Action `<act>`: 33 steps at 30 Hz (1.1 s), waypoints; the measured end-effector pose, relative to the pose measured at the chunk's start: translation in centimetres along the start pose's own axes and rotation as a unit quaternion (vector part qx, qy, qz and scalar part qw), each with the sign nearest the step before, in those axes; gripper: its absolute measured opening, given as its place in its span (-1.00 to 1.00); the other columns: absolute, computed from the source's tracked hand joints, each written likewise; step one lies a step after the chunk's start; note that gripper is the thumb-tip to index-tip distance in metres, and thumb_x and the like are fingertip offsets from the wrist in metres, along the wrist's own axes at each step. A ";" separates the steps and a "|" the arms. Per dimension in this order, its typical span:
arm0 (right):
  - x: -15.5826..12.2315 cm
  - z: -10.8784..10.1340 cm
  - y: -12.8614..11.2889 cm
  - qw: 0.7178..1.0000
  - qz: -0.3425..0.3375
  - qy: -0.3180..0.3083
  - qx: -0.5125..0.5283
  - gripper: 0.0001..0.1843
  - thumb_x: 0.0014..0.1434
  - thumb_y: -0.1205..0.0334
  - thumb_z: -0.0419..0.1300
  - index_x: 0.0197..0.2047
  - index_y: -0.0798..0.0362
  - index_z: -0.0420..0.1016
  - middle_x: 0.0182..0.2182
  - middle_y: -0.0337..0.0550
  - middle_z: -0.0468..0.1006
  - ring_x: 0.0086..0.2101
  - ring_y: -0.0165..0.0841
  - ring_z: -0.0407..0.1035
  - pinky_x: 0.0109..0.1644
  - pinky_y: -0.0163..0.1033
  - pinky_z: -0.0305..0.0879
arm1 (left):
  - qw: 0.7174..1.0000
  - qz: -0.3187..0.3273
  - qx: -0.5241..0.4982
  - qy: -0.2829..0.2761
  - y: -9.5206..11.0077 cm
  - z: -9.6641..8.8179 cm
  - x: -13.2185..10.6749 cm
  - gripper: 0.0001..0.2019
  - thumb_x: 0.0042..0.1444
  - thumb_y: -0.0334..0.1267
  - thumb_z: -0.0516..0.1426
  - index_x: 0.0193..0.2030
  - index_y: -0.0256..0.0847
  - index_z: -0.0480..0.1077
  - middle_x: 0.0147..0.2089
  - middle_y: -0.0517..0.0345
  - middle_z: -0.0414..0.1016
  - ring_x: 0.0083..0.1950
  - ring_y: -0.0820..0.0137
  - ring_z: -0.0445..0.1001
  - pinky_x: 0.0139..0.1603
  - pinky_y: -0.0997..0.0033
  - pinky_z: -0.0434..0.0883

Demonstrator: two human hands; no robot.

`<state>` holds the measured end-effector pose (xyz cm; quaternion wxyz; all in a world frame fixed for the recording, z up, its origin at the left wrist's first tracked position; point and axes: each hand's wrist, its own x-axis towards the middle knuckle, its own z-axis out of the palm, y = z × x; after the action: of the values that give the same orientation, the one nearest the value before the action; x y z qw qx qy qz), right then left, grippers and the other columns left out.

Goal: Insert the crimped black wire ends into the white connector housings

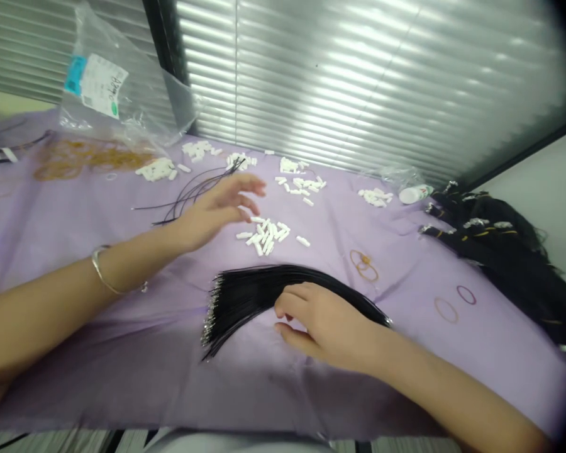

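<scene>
A fanned bundle of thin black wires (249, 292) with silvery metal ends lies on the purple cloth in front of me. My right hand (327, 321) is over the bundle's near side, fingers curled and thumb apart, with nothing visible between them. Beyond the bundle is a small pile of white plastic pieces (266, 234), short and tube-like. My left hand (224, 204) hovers beside that pile, fingers spread and holding nothing. Under and behind the left hand, several loose black wires (183, 195) stretch across the cloth.
More white pieces (292, 165) lie in heaps along the back. Tan rubber bands (75, 160) and a clear labelled bag (117, 94) are at back left. Tied black wire bundles (504, 245) and a white bottle (415, 194) are at right. Window blinds (334, 75) rise behind the purple cloth (146, 371).
</scene>
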<state>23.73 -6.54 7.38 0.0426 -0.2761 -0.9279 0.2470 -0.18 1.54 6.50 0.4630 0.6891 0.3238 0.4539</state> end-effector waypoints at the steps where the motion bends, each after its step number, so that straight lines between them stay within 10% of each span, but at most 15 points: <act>1: 0.1 0.0 0.0 0.999 -0.005 -0.017 -0.047 -0.86 0.23 0.25 0.04 -0.27 0.14 0.36 -0.34 -0.14 0.42 -0.33 -0.36 0.27 -0.20 -0.21 0.18 | 0.996 -0.004 0.082 -0.017 -0.7 -0.3 -0.1 -0.64 -0.04 -0.37 0.11 -0.03 -0.14 0.38 -0.03 0.03 0.38 -0.14 0.30 0.39 -0.09 0.27 0.35; 5: 0.6 0.4 0.2 0.991 -0.014 -0.065 -0.112 -0.78 0.28 0.22 -0.02 -0.24 0.13 0.39 -0.31 -0.10 0.45 -0.29 -0.31 0.29 -0.15 -0.18 0.20 | 0.943 -0.008 0.316 -0.107 -3.4 -0.1 -0.8 -0.78 0.01 -0.33 0.13 -0.18 -0.22 0.51 -0.11 -0.06 0.47 -0.04 0.18 0.38 0.10 0.17 0.23; 16: 2.1 -0.4 -0.7 0.993 -0.025 -0.022 -0.116 -0.82 0.25 0.24 0.03 -0.30 0.13 0.39 -0.35 -0.11 0.45 -0.32 -0.32 0.30 -0.19 -0.21 0.20 | 0.966 -0.015 0.259 -0.024 -1.6 0.8 -1.8 -0.87 0.07 -0.30 0.10 -0.44 -0.26 0.42 -0.20 -0.04 0.50 -0.16 0.28 0.41 -0.01 0.27 0.29; 20: 3.5 0.2 -1.1 0.996 -0.008 0.063 -0.067 -0.86 0.22 0.29 0.07 -0.31 0.17 0.38 -0.37 -0.11 0.43 -0.33 -0.36 0.29 -0.21 -0.26 0.19 | 0.992 -0.125 0.013 0.030 0.1 2.1 -3.3 -0.79 0.15 -0.25 0.02 -0.47 -0.28 0.29 -0.18 -0.04 0.50 -0.37 0.40 0.49 -0.39 0.40 0.40; 23: 4.8 1.0 -1.0 0.995 -0.012 0.070 -0.068 -0.86 0.23 0.32 0.05 -0.33 0.17 0.38 -0.37 -0.10 0.42 -0.33 -0.36 0.28 -0.21 -0.27 0.19 | 0.932 -0.241 -0.251 0.102 0.2 2.6 -4.2 -0.83 0.02 -0.35 0.15 -0.53 -0.30 0.26 -0.27 0.03 0.52 -0.48 0.48 0.46 -0.48 0.49 0.39; 33: 5.6 -1.3 0.8 0.993 0.046 0.055 -0.091 -0.83 0.24 0.32 0.03 -0.29 0.14 0.43 -0.33 -0.09 0.44 -0.27 -0.36 0.31 -0.17 -0.28 0.18 | 0.879 -0.250 -0.373 0.157 -1.1 1.0 -4.4 -0.85 0.03 -0.39 0.21 -0.49 -0.31 0.32 -0.45 0.12 0.47 -0.47 0.57 0.40 -0.43 0.66 0.37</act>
<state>19.66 -2.41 7.84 0.0571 -0.3346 -0.9290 0.1473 -0.95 -2.24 3.85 0.7270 0.2805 0.3605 0.5127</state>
